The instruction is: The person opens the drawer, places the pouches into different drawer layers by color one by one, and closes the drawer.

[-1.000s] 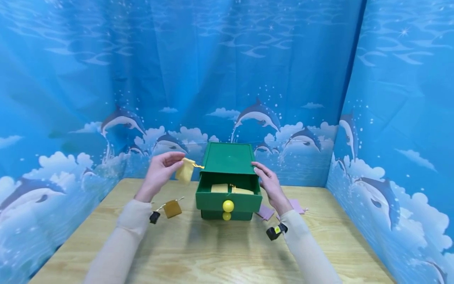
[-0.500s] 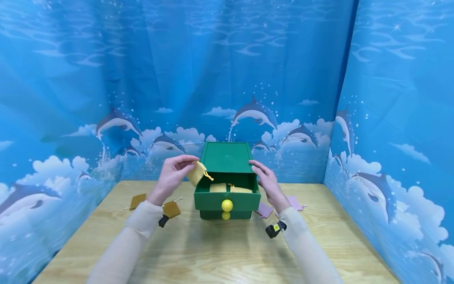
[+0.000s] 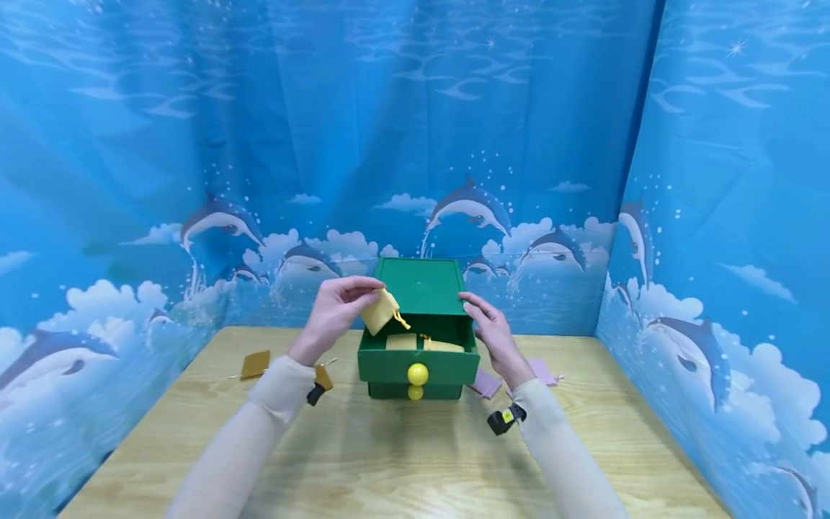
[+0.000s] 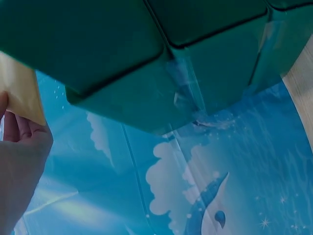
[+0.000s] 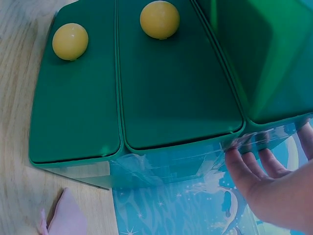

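A small yellow drawstring pouch (image 3: 380,313) is pinched between thumb and fingers of my left hand (image 3: 337,311); its cord dangles over the pulled-out top drawer (image 3: 387,366). That drawer belongs to a green drawer cabinet (image 3: 418,285) with round yellow knobs. Two pale yellow pouches (image 3: 400,342) lie inside the drawer. My right hand (image 3: 496,333) touches the cabinet's upper right edge; in the right wrist view its fingers (image 5: 242,169) press against the side wall. The left wrist view catches the held pouch (image 4: 22,90) beside the cabinet, partly cut off by the frame.
Two brown pouches (image 3: 256,364) lie on the wooden table (image 3: 402,461) left of the cabinet, one partly covered by my left wrist. Purple pouches (image 3: 485,383) lie to the right, partly behind my right arm. A blue dolphin-print curtain (image 3: 363,130) hangs behind the table.
My left hand has carried the yellow pouch rightward, from beside the cabinet to over the open drawer. A brown pouch at the left has come into sight. My right hand has stayed put.
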Action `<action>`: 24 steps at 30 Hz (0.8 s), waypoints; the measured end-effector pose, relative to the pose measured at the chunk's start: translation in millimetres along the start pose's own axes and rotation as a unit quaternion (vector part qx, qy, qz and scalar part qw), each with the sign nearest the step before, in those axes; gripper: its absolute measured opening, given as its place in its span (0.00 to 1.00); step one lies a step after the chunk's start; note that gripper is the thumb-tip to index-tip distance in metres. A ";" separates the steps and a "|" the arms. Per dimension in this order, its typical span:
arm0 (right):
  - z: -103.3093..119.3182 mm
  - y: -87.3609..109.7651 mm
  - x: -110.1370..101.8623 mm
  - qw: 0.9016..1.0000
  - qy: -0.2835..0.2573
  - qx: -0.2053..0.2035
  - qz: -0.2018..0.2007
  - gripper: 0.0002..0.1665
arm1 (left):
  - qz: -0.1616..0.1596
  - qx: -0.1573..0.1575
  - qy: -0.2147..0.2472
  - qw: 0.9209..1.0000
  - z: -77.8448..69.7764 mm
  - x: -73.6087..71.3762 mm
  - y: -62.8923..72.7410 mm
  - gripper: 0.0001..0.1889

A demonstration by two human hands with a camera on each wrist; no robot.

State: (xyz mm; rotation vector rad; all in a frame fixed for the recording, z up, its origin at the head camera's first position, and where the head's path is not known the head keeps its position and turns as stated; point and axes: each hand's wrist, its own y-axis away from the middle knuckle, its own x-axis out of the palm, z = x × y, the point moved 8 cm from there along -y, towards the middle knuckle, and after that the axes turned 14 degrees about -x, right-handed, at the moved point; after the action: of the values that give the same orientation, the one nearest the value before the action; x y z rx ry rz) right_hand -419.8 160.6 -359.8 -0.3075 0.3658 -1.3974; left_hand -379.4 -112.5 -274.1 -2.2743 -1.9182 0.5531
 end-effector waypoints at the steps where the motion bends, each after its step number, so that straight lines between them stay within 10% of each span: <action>1: 0.1 -0.1 0.3 1.000 0.001 0.000 0.001 0.29 | 0.003 -0.002 -0.003 1.000 -0.1 2.8 -0.2 0.12; 15: 2.6 1.2 1.3 1.000 0.006 0.003 0.004 0.27 | 0.045 -0.005 -0.115 0.992 7.5 29.2 0.1 0.08; 24: 1.6 1.1 0.7 1.000 0.005 0.003 0.007 0.28 | 0.092 0.016 -0.215 0.972 7.4 42.0 2.1 0.08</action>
State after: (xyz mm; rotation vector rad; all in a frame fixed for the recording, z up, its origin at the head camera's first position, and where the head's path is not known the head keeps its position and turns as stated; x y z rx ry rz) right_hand -418.0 160.0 -358.8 -0.2920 0.3711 -1.3861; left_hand -374.4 -73.2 -290.1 -2.4833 -1.8461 1.1773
